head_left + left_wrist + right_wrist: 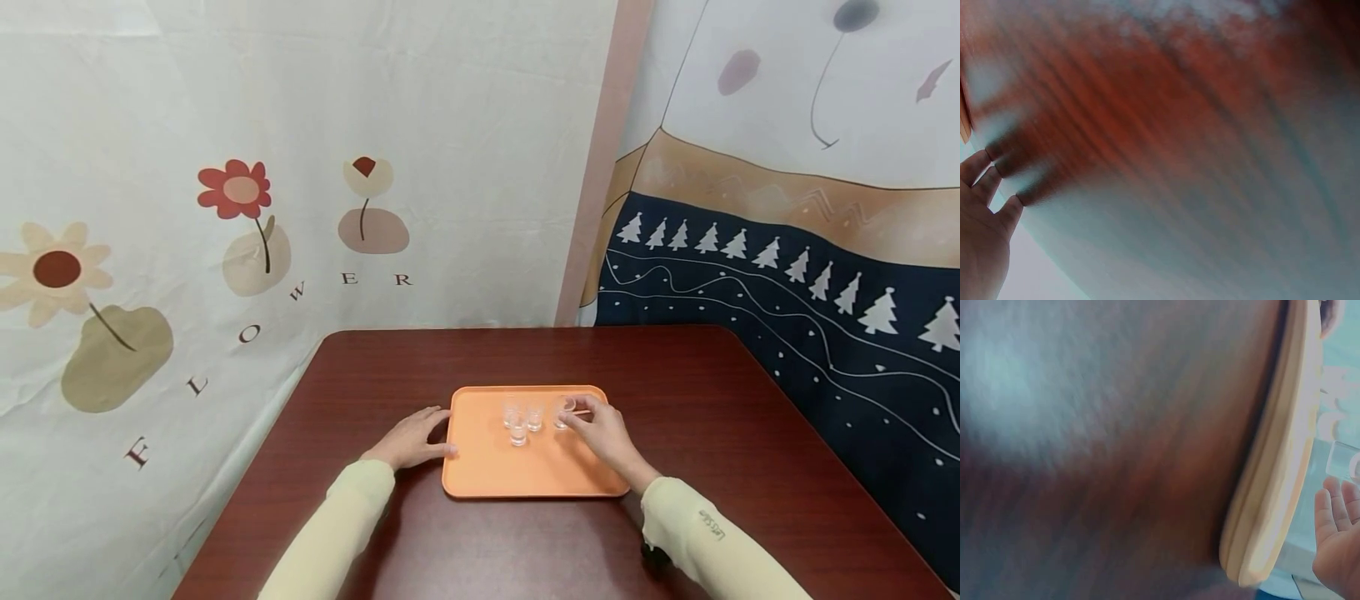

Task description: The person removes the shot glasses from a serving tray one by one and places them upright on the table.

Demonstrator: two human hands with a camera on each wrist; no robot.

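Note:
On the orange tray (480, 475) stand three small clear cups, among them a front cup (518, 432) and a cup to its right (534, 419). My right hand (600, 433) is over the tray's right half, thumb and fingertips pinching a clear cup (561, 414) at its upper part. A thin pale line shows at those fingertips; what it is I cannot tell. In the right wrist view the clear cup (1341, 461) appears just beyond the fingers. My left hand (411, 438) rests at the tray's left edge, fingers extended and thumb touching the rim.
The tray lies on a dark red-brown table (375, 375). Behind it hangs a pale cloth (450, 167) printed with flowers, and to the right a dark blue cloth (750, 308) with white trees. In both wrist views the tabletop is blurred.

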